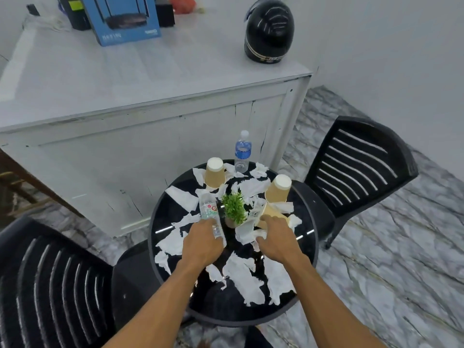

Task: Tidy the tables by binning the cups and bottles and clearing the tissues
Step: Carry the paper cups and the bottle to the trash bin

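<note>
The lying bottle point(210, 214) is being gripped by the left hand point(203, 241), fingers point(218, 231) wrapping its lower body for lifting. The tipped cup point(272, 214) lies under the right hand point(275, 236), fingers curling onto it; full closure cannot be confirmed. Beyond both, 2 inverted cups point(214, 172) are standing on the bench point(173, 209) among tissues point(242, 277).

Two upside-down paper cups point(215, 172); one tipped cup point(272, 214); two bottles point(242, 152); torn tissues point(242, 278) scattered.

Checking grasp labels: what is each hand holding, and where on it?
Left hand grips the lying bottle at its cap end. Right hand touches the tipped cup; hold unclear.
</note>
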{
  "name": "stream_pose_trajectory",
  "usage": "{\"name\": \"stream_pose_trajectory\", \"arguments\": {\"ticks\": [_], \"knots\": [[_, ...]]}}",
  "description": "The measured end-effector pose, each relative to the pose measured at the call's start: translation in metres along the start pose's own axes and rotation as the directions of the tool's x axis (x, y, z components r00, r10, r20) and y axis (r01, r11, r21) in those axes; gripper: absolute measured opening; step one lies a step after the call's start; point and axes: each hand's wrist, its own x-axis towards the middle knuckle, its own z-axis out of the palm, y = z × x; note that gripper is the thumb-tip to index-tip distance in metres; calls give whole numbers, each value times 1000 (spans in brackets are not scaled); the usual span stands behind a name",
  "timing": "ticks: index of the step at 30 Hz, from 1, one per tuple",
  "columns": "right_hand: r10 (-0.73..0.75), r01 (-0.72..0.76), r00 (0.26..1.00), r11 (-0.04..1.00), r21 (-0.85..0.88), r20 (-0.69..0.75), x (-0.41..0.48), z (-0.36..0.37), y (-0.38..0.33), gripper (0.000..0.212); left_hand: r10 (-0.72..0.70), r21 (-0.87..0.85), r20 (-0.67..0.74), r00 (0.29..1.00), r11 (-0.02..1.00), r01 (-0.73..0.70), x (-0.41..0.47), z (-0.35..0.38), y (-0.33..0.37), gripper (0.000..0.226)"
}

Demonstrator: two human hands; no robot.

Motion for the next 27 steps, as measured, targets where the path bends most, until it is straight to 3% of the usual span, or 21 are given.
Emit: {"name": "stream_pose_trajectory", "arguments": {"ticks": [8, 13, 18, 22, 27], "knots": [[-86, 91, 995, 991, -103, 52, 85, -3, 44, 80, -259, -98, -88, 962, 963, 250, 53, 42, 21, 63], [-111, 135, 983, 978, -158, 148, 109, 10, 64, 99, -426, -109, -162, 890, 904, 412, 71, 61, 25, 75], [-99, 116, 988, 983, -139, 119, 119, 15, 72, 81, -511, -82, -184, 840, 859, 505, 79, 73, 27, 81], [-108, 121, 986, 987, -101, 130, 121, 13, 68, 78, -531, -129, -214, 820, 847, 515, 80, 77, 23, 62], [-133, 136, 988, 990, -37, 76, 117, 3, 54, 83, -505, -160, -298, 810, 863, 479, 64, 71, 23, 59]]}}
